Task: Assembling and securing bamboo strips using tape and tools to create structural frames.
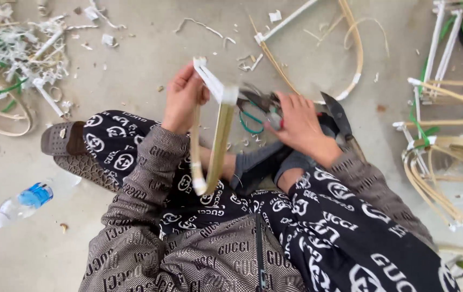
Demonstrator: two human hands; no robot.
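bamboo strips [218,146], bound with white tape and hanging over the lap, look light, stiff yet springy, best held near the taped top, where the left hand [181,100] pinches them while the right hand [296,125] grips green-handled shears [258,108].

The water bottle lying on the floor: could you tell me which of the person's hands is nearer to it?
Left. The left hand holds the bamboo strips up and right of the water bottle; the right hand, gripping scissors, is farther right still.
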